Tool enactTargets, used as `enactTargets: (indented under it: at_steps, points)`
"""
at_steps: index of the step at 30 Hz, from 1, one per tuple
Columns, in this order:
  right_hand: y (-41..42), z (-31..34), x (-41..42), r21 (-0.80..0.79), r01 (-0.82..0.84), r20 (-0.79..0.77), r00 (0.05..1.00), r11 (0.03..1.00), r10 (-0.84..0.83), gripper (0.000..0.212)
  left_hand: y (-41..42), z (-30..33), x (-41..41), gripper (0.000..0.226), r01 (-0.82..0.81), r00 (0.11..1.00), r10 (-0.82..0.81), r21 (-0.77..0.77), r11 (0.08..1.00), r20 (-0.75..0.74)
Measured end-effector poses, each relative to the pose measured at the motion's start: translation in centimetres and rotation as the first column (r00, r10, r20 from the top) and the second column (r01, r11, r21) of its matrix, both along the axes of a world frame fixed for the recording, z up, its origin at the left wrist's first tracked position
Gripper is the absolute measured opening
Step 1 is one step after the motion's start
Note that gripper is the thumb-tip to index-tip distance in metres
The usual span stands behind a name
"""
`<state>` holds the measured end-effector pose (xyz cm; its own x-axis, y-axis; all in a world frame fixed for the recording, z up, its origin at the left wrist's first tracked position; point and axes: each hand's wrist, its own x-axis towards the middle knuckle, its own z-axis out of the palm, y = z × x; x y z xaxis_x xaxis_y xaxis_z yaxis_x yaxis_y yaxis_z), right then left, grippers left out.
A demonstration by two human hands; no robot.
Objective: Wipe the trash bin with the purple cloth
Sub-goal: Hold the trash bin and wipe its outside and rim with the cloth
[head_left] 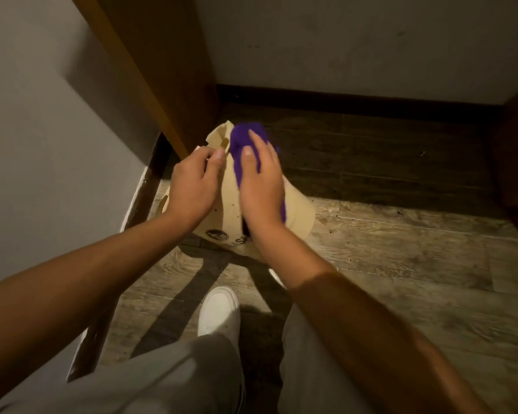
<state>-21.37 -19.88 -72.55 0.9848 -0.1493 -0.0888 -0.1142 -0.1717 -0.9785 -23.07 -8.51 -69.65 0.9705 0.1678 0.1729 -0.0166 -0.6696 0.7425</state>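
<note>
A beige trash bin (296, 218) with dark printed marks on its side sits tilted on the wooden floor, beside a wooden cabinet. My left hand (193, 186) grips the bin at its upper left edge. My right hand (259, 186) lies flat on the purple cloth (243, 143), pressing it against the bin's side. The cloth sticks out beyond my fingertips and along the right edge of my palm. Much of the bin's surface is hidden under both hands.
A tall wooden cabinet side (162, 70) stands just left of the bin. Grey walls (42, 130) close in at left and behind, with a dark baseboard (356, 98). My white shoe (219, 312) rests on the wood-plank floor (401, 264). Floor lies open to the right.
</note>
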Motion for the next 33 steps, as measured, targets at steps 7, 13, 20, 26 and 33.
enactTargets:
  at_steps: [7, 13, 20, 26, 33]
  points:
    - [1.0, -2.2, -2.0, -0.403, 0.059, 0.158, 0.987, 0.913, 0.006, 0.052, 0.0, 0.6, 0.6, 0.036, -0.035, 0.999, 0.035, -0.003, 0.999, -0.010]
    - [-2.7, -7.0, 0.2, -0.443, 0.087, -0.092, 0.986, 0.892, -0.142, 0.052, 1.4, 0.4, 2.3, 0.031, -0.199, 0.977, 0.197, -0.021, 0.980, -0.075]
    - [-5.6, -9.8, 2.9, -0.257, 0.131, -0.212, 0.959, 0.957, -0.188, 0.055, 2.3, 1.4, 4.1, 0.037, -0.113, 0.970, 0.082, -0.128, 0.985, -0.228]
    - [-6.9, -10.8, 3.1, -0.129, 0.324, -0.376, 0.859, 0.937, -0.348, 0.050, 3.7, -0.1, 0.1, 0.035, 0.100, 0.957, -0.113, -0.060, 0.993, -0.266]
    - [-2.0, -5.0, 1.8, -0.095, 0.044, 0.021, 0.999, 0.995, -0.043, 0.041, 2.3, 0.1, 1.1, 0.039, 0.056, 0.979, -0.053, 0.006, 0.998, -0.194]
